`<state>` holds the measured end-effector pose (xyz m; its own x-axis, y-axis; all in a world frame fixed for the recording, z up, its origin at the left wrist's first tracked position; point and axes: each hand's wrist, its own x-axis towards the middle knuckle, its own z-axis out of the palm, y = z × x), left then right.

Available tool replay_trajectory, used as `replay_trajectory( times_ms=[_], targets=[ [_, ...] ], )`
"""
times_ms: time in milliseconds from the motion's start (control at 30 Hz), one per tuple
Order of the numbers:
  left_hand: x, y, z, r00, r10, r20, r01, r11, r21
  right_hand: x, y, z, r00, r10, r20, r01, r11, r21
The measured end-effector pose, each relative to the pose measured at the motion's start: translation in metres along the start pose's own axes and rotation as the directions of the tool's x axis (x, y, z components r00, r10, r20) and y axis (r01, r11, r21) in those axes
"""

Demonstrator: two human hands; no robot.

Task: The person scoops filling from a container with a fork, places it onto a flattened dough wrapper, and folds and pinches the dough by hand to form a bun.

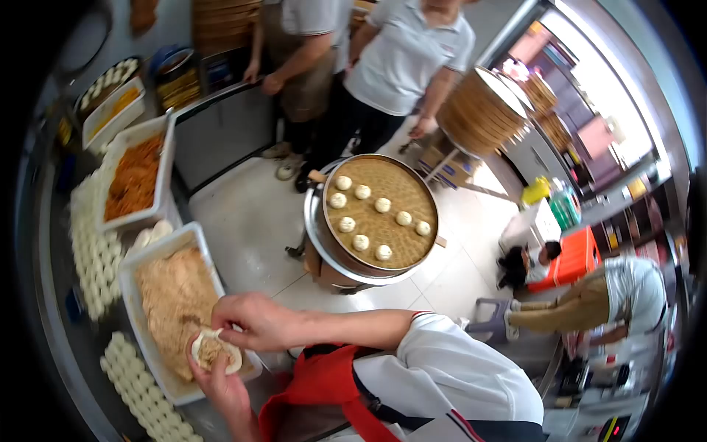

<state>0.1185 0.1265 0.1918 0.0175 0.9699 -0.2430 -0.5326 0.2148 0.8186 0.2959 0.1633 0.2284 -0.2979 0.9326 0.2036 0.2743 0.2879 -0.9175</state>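
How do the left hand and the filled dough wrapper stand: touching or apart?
Touching: in the head view, the left hand cradles the filled dough wrapper, thumb overlapping its edge.

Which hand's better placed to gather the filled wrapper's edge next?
Probably the right hand: its fingers are at the rim of the filled wrapper, while the left hand cradles it.

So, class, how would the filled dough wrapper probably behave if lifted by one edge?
The dough wrapper would likely flop, as it looks soft, cupped in the left hand. Its filling might spill if tipped, since the top is open.
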Motion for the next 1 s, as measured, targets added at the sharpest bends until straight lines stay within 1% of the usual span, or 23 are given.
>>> replay_trajectory(
  times_ms=[100, 133, 233, 267, 367, 467, 567, 667, 767, 867, 967, 1000],
  targets=[
    [0.003, -0.002, -0.001, 1.000, -0.013, 0.006, 0.012, 0.999, 0.039, -0.008, 0.001, -0.002, 0.974, -0.202, -0.102, 0.187, 0.972, -0.143],
    [0.003, -0.003, 0.000, 1.000, -0.021, 0.010, 0.020, 0.998, 0.055, -0.011, -0.001, -0.004, 0.976, -0.194, -0.098, 0.178, 0.972, -0.152],
    [0.003, -0.005, 0.007, 0.998, -0.047, 0.032, 0.046, 0.998, 0.031, -0.017, -0.005, -0.010, 0.958, -0.193, -0.214, 0.147, 0.966, -0.210],
    [0.003, -0.007, 0.006, 0.997, -0.054, 0.061, 0.051, 0.998, 0.045, -0.019, -0.001, -0.011, 0.966, -0.145, -0.216, 0.106, 0.977, -0.183],
    [0.011, -0.018, -0.019, 0.960, -0.147, 0.238, 0.179, 0.977, -0.119, -0.027, 0.005, -0.019, 0.990, -0.093, -0.106, 0.081, 0.990, -0.115],
    [0.008, -0.019, 0.006, 0.969, -0.195, 0.151, 0.192, 0.981, 0.036, -0.037, 0.009, -0.026, 0.992, -0.065, -0.105, 0.055, 0.994, -0.091],
    [0.013, -0.027, 0.003, 0.913, -0.223, 0.342, 0.198, 0.974, 0.108, -0.047, 0.023, -0.024, 0.966, -0.151, -0.211, 0.119, 0.981, -0.156],
    [0.008, -0.031, 0.016, 0.918, -0.239, 0.318, 0.194, 0.967, 0.167, -0.058, 0.019, -0.031, 0.962, -0.184, -0.201, 0.128, 0.956, -0.263],
    [0.007, -0.036, 0.023, 0.904, -0.271, 0.331, 0.229, 0.960, 0.161, -0.067, 0.014, -0.035, 0.941, -0.249, -0.229, 0.173, 0.936, -0.306],
    [0.006, -0.041, 0.026, 0.902, -0.243, 0.358, 0.180, 0.963, 0.200, -0.071, 0.019, -0.033, 0.915, -0.237, -0.326, 0.161, 0.957, -0.243],
    [0.005, -0.043, 0.024, 0.920, -0.256, 0.296, 0.178, 0.947, 0.267, -0.075, 0.021, -0.044, 0.980, 0.008, -0.198, -0.026, 0.996, -0.089],
    [0.006, -0.043, 0.020, 0.907, -0.267, 0.324, 0.180, 0.945, 0.274, -0.076, 0.021, -0.046, 0.987, 0.016, -0.159, -0.031, 0.995, -0.091]
  ],
)
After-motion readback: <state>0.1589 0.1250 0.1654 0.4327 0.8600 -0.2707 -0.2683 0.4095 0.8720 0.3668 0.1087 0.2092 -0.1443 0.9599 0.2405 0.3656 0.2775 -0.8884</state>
